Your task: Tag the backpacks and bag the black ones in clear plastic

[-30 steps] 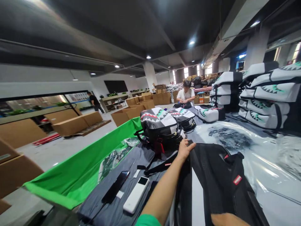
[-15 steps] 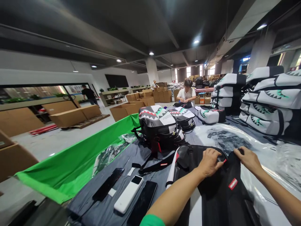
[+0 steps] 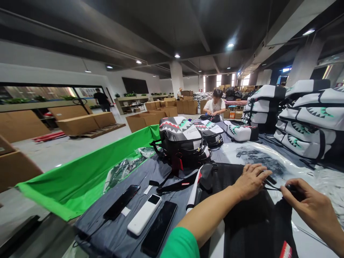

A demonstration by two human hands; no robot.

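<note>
The black bag [image 3: 252, 218] lies on the cloth-covered table [image 3: 92, 218] directly in front of us, dark panel upward. Our left hand [image 3: 252, 182] rests over its far edge with bent fingers; we cannot tell whether they grip the fabric. Our right hand [image 3: 310, 202], off the bag's right side, has its fingers closed on a black piece, apparently a strap end [image 3: 295, 190]. For good handling, we should steady the bag with the left palm, pull the strap end evenly, and check for twists. The bag's long axis runs away from us, the far end pointing roughly straight ahead; the near end is out of frame.
</note>
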